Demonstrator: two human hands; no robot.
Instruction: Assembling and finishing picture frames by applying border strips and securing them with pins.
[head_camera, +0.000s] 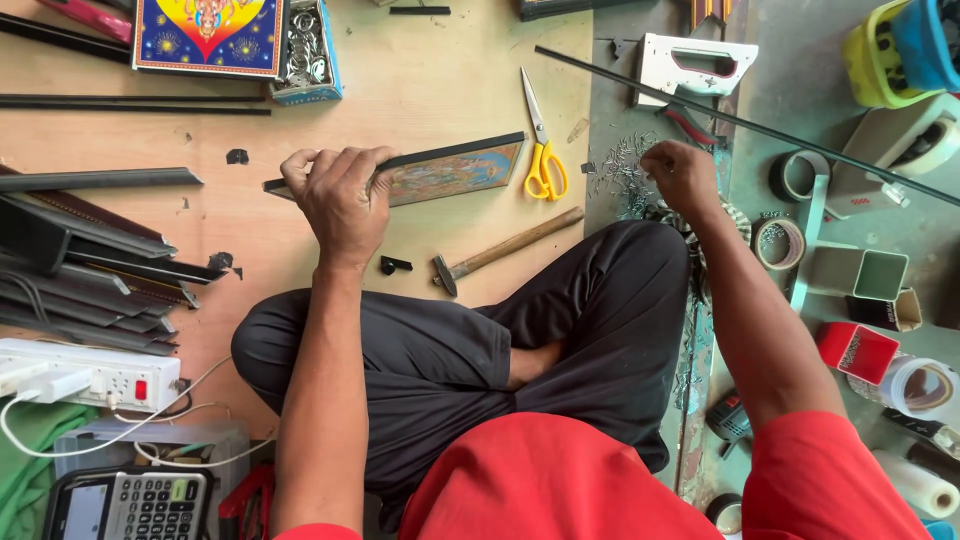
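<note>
Wooden-handled hammer (505, 249) lies on the plywood floor (420, 80). Just above it, the left hand (340, 195) grips the black-edged framed picture (450, 168) at its left end. Yellow scissors (540, 150) lie above the hammer's handle. Right of the hammer, the right hand (682, 175) is clenched over a scatter of small metal nails (618, 165).

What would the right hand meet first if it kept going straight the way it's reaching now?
The right hand points up and slightly left in the picture, so it would likely first meet the pile of small metal nails at its fingertips. Farther along lies the staple gun. Depth is unclear.
</note>
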